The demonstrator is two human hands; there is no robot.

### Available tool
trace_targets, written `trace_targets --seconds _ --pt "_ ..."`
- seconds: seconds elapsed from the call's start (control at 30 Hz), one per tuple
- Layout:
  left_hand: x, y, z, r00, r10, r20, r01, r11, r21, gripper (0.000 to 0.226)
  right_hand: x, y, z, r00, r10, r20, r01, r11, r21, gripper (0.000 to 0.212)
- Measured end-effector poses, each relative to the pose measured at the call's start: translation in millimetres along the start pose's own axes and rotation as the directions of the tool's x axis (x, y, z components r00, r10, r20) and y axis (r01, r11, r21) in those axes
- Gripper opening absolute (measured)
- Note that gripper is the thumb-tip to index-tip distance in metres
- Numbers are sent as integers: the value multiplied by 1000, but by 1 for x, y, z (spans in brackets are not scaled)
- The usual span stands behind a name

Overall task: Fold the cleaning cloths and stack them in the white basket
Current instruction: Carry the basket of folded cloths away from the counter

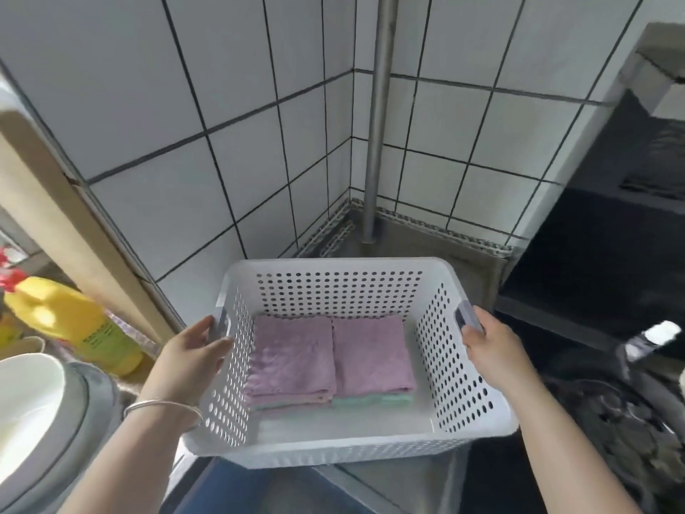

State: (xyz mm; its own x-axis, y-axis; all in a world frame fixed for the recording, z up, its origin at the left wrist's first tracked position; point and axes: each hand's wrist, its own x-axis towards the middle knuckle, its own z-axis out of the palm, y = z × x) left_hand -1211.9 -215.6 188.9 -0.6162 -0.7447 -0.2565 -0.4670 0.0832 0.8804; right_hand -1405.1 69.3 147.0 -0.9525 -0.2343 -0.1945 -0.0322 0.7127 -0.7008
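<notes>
head view shows me the white basket (341,291) gripped at its side handles by my left hand (192,352) and right hand (489,343), fingers curled over the rims, holding two side-by-side stacks of folded cleaning cloths (330,356), purple on top, lower layers mostly hidden so i cannot count them.

steel counter (426,243): white basket (333,445), yellow bottle (74,324) on it.

One head-worn camera looks forward and steeply down from close above, facing a tiled wall corner (352,142) at twelve o'clock, forearms entering from six o'clock.
</notes>
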Motion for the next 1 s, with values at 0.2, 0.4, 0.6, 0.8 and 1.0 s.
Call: trace_targets --seconds 0.2,0.4,0.6,0.8,1.0 --pt "2 0 26 985 -166 -53 152 966 -208 48 73 -23 -20 990 -117 81 131 972 -195 39" --pt "-6 2 45 981 -176 -83 160 972 -172 29 140 -39 -16 976 -200 85 218 885 -412 26" --pt "-14 1 60 974 -225 -39 210 951 -227 37 176 -55 -6 959 -273 69 274 844 -461 24" --pt "-15 0 61 962 -271 -29 269 961 -61 28 195 -62 6 942 -334 25 308 836 -455 30" --pt "-12 6 56 907 -412 92 420 903 -94 11 174 -59 12 862 -504 -55 402 744 -533 40"
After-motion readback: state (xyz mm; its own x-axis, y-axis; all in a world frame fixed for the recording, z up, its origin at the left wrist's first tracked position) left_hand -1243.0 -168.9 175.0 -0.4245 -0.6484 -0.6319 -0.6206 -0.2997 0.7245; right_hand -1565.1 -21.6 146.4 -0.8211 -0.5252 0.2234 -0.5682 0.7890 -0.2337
